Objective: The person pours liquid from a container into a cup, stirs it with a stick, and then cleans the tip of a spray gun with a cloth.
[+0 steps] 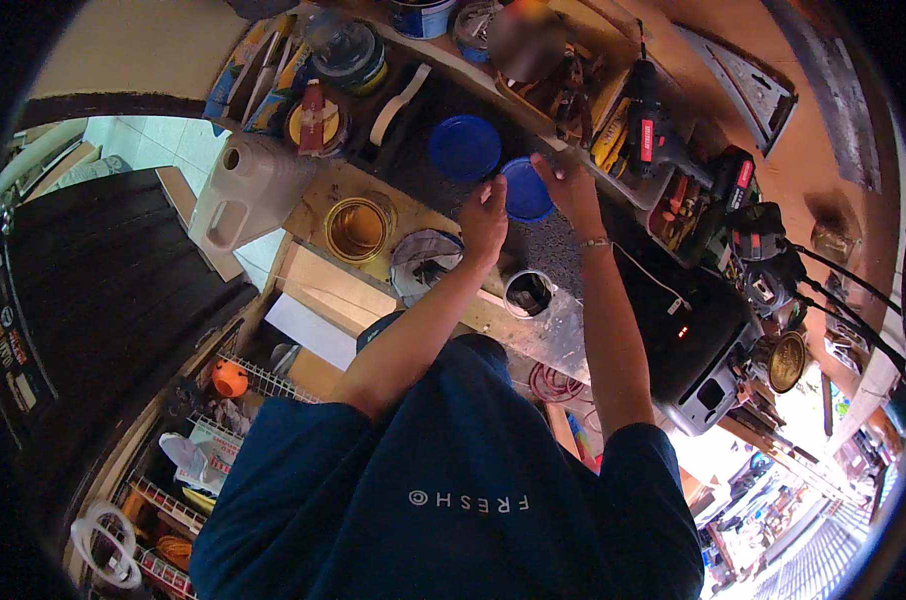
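Observation:
A round blue lid (526, 192) sits between my two hands over the dark speckled worktop (548, 245). My right hand (573, 192) grips its right edge, fingertips at the upper rim. At the opposite edge, my left hand (485, 218) has its thumb and fingers pinched together against the rim. Just left of it lies another blue lid (464, 148). Below my hands stands an open can (529, 294) with a dark inside. A round container with a pale, stained rim (413, 268) is partly behind my left forearm. Farther left is an open can with amber liquid (359, 229).
A whitish plastic jug (245, 190) stands at the left. A roll of tape (398, 105), a jar (345, 55) and a wooden tray of tools (563, 90) line the back. Power tools (663, 140) and a black case with a red display (688, 335) are at the right.

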